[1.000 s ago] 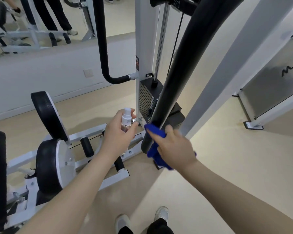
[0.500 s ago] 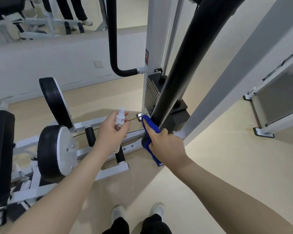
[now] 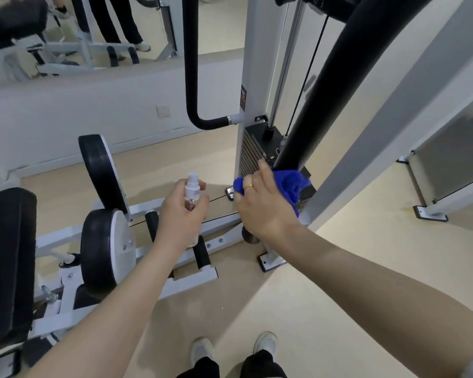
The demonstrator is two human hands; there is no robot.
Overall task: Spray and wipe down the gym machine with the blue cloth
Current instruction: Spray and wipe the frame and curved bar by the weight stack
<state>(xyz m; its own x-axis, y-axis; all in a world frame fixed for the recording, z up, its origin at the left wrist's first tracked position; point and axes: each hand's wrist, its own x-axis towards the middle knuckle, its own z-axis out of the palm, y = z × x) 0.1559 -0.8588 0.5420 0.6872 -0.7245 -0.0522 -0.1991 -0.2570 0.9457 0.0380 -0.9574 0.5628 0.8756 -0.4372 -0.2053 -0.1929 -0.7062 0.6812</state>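
A thick black padded bar [image 3: 336, 88] of the gym machine slants down from the upper right to the middle. My right hand [image 3: 262, 211] grips the blue cloth [image 3: 292, 184] bunched around the bar's lower end. To its left, my left hand [image 3: 182, 214] holds a small clear spray bottle [image 3: 191, 190] with a white nozzle, upright, apart from the bar.
The white upright frame [image 3: 257, 64] and black weight stack [image 3: 254, 151] stand behind the bar. Black roller pads [image 3: 101, 170] on a white low frame and a black seat pad [image 3: 8, 257] lie at the left. Another white frame foot [image 3: 429, 214] is at the right. A mirror tops the far wall.
My right hand with the blue cloth slid down from the side of the bar to its bottom end, the cloth now bunched there. The left hand has kept the bottle upright.
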